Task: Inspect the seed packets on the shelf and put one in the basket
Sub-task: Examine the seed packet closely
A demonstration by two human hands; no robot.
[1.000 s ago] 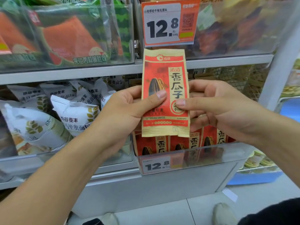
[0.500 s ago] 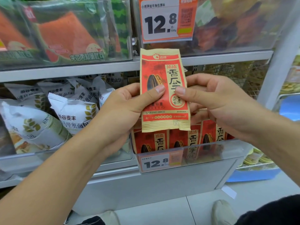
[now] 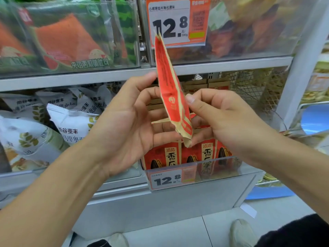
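On the left of the lower shelf (image 3: 124,193) lie white bread bags (image 3: 74,125), no part of the task. The left hand (image 3: 130,122) is raised in front of the shelf with its palm toward the camera, fingers curled in behind the red seed packet (image 3: 170,97) and the thumb at the packet's left face, so it grips the packet. The packet is held in the air between both hands, turned nearly edge-on with its printed back angled toward the camera and its top reaching up in front of the orange price tag (image 3: 178,22). The right hand (image 3: 219,118) pinches its right side, thumb on the near face. Below them more seed packets (image 3: 188,155) stand upright in the clear-fronted bin.

By my reading, one packet is off the shelf and the inspection is underway, with the back being checked. What remains is the placing: no basket shows in this view, so that step looks not yet done.
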